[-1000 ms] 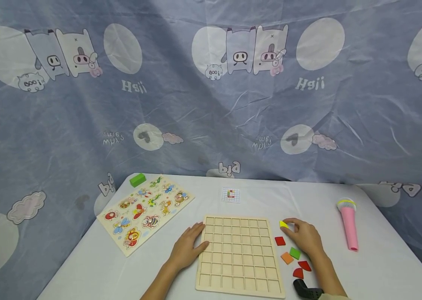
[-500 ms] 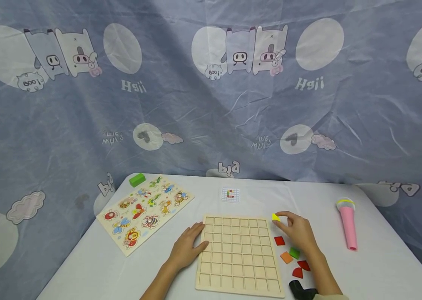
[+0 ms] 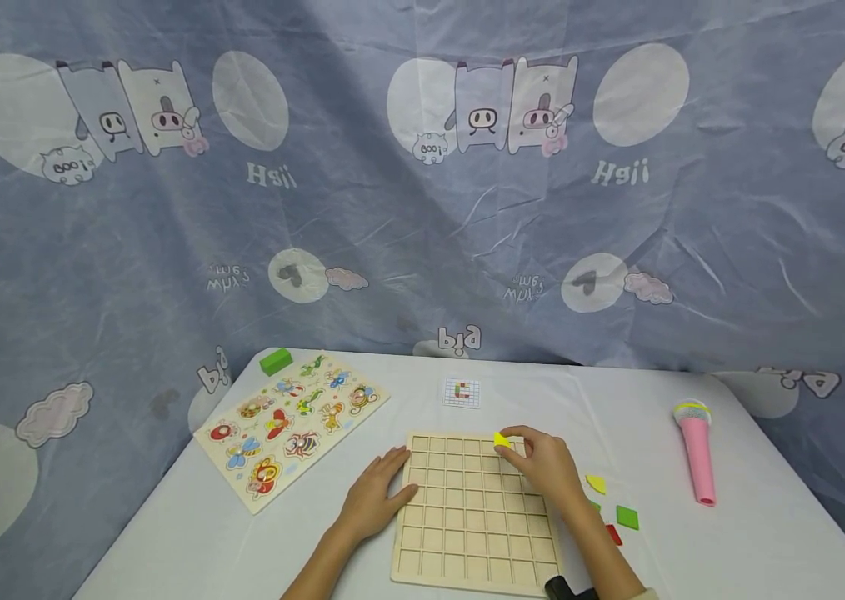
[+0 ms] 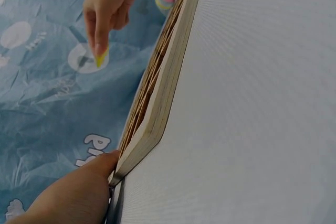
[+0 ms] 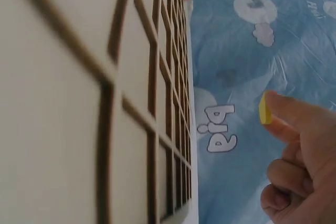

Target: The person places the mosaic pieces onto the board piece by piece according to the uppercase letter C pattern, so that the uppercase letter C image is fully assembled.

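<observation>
My right hand pinches a small yellow piece between thumb and forefinger, over the far right part of the board in the head view. The pale wooden grid board lies flat, and the cells that show hold no pieces. My left hand rests along the board's left edge, fingers extended, thumb at the rim. Right of the board lie a yellow piece, a green square and a partly covered red piece. My right forearm hides other pieces there.
A small card with a coloured pattern on a grid lies behind the board. At the left are an insect picture puzzle and a green block. A pink toy microphone lies at the right.
My right hand has moved left with the yellow piece, from beside the board to over its far right part. Another yellow piece and a green square now show behind the arm. My left hand stays put.
</observation>
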A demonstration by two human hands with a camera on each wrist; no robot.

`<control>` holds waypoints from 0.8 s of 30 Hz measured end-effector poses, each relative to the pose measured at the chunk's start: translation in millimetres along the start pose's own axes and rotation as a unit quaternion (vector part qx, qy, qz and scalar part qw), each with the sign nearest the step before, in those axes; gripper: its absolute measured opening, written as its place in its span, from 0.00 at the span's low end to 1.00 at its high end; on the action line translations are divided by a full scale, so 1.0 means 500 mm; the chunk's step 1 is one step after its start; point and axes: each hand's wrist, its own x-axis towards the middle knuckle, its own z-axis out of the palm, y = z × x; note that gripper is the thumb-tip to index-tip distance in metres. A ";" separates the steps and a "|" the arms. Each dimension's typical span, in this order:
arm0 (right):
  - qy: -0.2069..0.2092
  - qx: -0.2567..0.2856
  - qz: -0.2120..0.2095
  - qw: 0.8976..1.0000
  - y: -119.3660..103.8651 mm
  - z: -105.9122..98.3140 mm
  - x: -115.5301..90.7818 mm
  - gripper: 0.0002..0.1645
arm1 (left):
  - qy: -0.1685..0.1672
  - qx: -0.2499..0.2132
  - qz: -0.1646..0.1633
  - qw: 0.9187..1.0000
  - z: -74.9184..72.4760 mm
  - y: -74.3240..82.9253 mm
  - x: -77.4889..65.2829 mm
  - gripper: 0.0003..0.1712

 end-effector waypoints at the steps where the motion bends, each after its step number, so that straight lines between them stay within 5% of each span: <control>1: -0.002 0.000 0.004 1.000 -0.002 0.006 0.000 0.16 | 0.001 0.001 0.001 1.000 0.000 0.000 0.000 0.36; 10: -0.033 0.040 0.039 0.998 0.014 0.049 -0.004 0.15 | 0.001 0.002 0.005 1.000 0.001 -0.001 0.002 0.36; 24: -0.057 0.009 0.039 0.998 0.038 0.077 -0.015 0.15 | 0.013 0.003 0.015 1.000 0.003 -0.001 0.000 0.35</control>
